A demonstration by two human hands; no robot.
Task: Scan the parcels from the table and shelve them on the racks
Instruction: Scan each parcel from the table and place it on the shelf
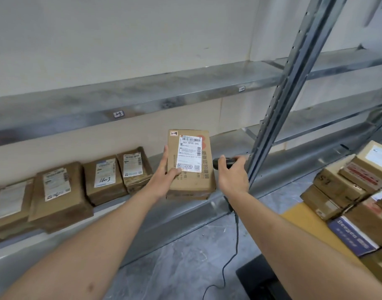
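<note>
One parcel (191, 167) is held up by the left hand (164, 178), label toward the camera, thumb pinched over the label's lower corner and fingers wrapped behind the left edge, presumably so the barcode at 12 o'clock on the label stays readable. It hangs in front of the lower shelf (185, 215), apparently just clear of it, though contact at its base cannot be ruled out.

One scanner (225, 162) is gripped by the right hand (233, 175) at 3 o'clock of the parcel, just beside it; its cable (236, 234) trails down toward the floor. The head seems to be turned toward the parcel's side, not its label, so whether the scan is already done cannot be told.

Four parcels (105, 178) are counted plainly on the lower shelf at 9 o'clock, leaning back with labels up, likely for easy reading; a fifth may be cut by the frame edge. The gap beside them looks like the intended slot.

Several more boxes (346, 187) are stacked on the counter (302, 217) at 4 o'clock, too overlapped to count exactly. Two small tags (118, 114) are fixed to the upper shelf edge.
</note>
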